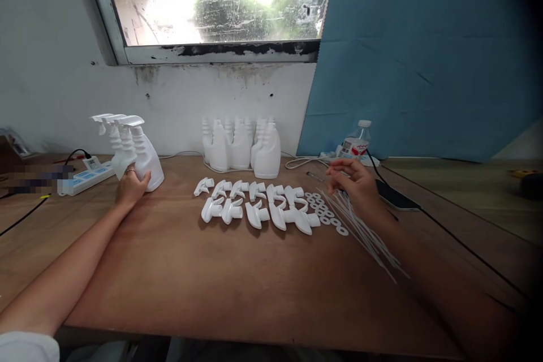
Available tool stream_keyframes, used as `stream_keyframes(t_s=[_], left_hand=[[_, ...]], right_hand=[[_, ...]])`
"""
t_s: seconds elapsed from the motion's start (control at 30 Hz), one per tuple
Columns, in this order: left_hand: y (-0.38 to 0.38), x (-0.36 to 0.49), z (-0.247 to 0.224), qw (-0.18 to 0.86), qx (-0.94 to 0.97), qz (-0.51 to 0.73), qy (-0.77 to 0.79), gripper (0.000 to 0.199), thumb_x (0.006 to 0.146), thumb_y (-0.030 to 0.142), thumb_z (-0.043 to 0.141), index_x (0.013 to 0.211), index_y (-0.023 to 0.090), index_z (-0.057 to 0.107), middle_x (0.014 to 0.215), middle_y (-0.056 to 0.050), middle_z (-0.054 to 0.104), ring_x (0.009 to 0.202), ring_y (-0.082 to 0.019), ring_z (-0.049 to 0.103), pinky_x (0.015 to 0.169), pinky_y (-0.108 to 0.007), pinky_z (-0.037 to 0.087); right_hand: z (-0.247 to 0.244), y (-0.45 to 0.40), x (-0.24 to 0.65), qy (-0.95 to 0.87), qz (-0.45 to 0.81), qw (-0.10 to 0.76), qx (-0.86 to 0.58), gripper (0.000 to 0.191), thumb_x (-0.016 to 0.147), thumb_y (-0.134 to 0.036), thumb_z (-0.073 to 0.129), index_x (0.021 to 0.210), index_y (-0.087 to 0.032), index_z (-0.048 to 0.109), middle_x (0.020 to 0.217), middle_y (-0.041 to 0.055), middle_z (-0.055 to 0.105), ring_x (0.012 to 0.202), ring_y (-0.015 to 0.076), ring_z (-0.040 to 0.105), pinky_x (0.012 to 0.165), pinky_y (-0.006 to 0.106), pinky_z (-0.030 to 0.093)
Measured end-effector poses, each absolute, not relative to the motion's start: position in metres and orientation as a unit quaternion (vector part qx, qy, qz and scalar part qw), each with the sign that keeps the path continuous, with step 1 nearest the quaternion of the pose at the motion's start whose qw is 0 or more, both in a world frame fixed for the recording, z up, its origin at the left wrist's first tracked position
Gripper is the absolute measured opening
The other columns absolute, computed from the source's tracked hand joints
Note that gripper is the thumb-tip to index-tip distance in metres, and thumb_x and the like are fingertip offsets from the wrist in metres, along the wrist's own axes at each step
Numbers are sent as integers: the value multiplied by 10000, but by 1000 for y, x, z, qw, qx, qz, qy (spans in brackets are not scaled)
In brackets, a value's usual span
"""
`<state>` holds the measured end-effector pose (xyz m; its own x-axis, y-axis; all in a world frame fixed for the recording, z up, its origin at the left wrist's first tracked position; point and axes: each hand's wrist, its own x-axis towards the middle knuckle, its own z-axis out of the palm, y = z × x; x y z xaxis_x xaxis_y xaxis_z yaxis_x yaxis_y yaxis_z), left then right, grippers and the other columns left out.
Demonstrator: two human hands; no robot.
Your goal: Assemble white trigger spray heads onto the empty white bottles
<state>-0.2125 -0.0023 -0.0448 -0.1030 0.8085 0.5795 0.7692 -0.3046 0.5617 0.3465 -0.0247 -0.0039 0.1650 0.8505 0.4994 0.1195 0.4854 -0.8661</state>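
Observation:
On the left, my left hand (132,185) is wrapped round a white spray bottle (148,164), which stands in a group of bottles topped with white trigger heads. My right hand (350,181) hovers over thin white tubes (365,231) at the right, fingers bent together; whether anything is between them is too small to tell. Two rows of loose white trigger heads (257,215) lie mid-table. Beside them are several small white rings (324,212). Headless white bottles (266,153) stand by the wall.
A power strip (91,177) with cables lies at the far left. Behind my right hand stands a clear labelled bottle (356,141). A phone (396,195) with a black cable lies to the right. The wooden table's front edge (212,338) runs below.

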Motion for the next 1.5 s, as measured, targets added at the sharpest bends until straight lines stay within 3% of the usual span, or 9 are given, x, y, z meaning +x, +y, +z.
stream_keyframes(t_s=[0.13, 0.3, 0.43, 0.63, 0.83, 0.93, 1.2, 1.33, 1.5], left_hand=[[-7, -211, -45, -60, 574, 430, 694, 584, 768, 609, 638, 1056, 172, 381, 697, 30, 426, 681, -190, 459, 625, -274, 139], [-1, -212, -47, -103, 500, 372, 775, 646, 784, 589, 612, 1155, 117, 373, 974, -116, 591, 868, -308, 574, 620, -286, 268], [6, -211, -48, -127, 455, 344, 811, 671, 808, 539, 600, 1206, 56, 357, 1131, -227, 602, 944, -352, 599, 658, -326, 361], [7, -209, -47, -136, 450, 321, 822, 755, 792, 634, 574, 1236, 65, 352, 1176, -217, 600, 961, -357, 615, 655, -328, 398], [6, -207, -45, -162, 432, 331, 823, 774, 777, 686, 550, 1214, 78, 352, 1063, -167, 619, 855, -320, 616, 580, -282, 347], [4, -207, -45, -189, 432, 357, 806, 654, 838, 632, 504, 1198, 104, 368, 1011, -114, 612, 794, -259, 599, 554, -247, 299], [-1, -158, -55, -154, 649, 353, 656, 372, 903, 478, 480, 1091, 157, 464, 845, -16, 551, 760, -166, 565, 661, -237, 402], [6, -126, -66, -93, 752, 313, 572, 390, 895, 497, 458, 1113, 176, 491, 976, -44, 581, 786, -162, 582, 724, -261, 474], [20, -116, -75, -46, 850, 270, 450, 466, 872, 513, 484, 1233, 218, 496, 1319, -105, 489, 1212, -275, 499, 1039, -415, 408]], right_hand=[[-7, -22, 348, -587, 281, 632, -421, 254, 722, -337, 721, 868, -211, 556, 792, 1, 599, 402, 95, 506, 418, 297, 455], [-7, -23, 347, -610, 276, 604, -433, 229, 738, -322, 695, 871, -209, 547, 819, 5, 600, 390, 83, 505, 399, 282, 458], [-9, -24, 346, -626, 271, 579, -446, 198, 760, -308, 663, 882, -213, 538, 839, 8, 603, 388, 87, 514, 396, 281, 458], [-20, -20, 348, -667, 215, 539, -467, 173, 804, -320, 588, 923, -214, 520, 914, 17, 581, 406, 81, 518, 411, 263, 433], [-18, -20, 357, -806, -2, 297, -511, 194, 880, -253, 452, 1001, -181, 585, 776, 59, 646, 594, 165, 579, 588, 279, 414], [-12, -21, 364, -834, -11, 174, -524, 232, 877, -210, 428, 957, -177, 644, 831, 79, 686, 709, 192, 610, 629, 274, 392], [-17, -5, 384, -829, 58, 87, -550, 231, 807, -180, 469, 903, -147, 677, 874, 103, 699, 781, 217, 632, 674, 275, 400], [-8, -9, 393, -822, 112, 34, -557, 224, 769, -200, 489, 867, -145, 684, 849, 90, 698, 783, 216, 630, 690, 271, 420], [8, -23, 405, -784, 232, -91, -568, 167, 684, -247, 561, 731, -142, 682, 591, 27, 620, 569, 164, 580, 540, 239, 393]])
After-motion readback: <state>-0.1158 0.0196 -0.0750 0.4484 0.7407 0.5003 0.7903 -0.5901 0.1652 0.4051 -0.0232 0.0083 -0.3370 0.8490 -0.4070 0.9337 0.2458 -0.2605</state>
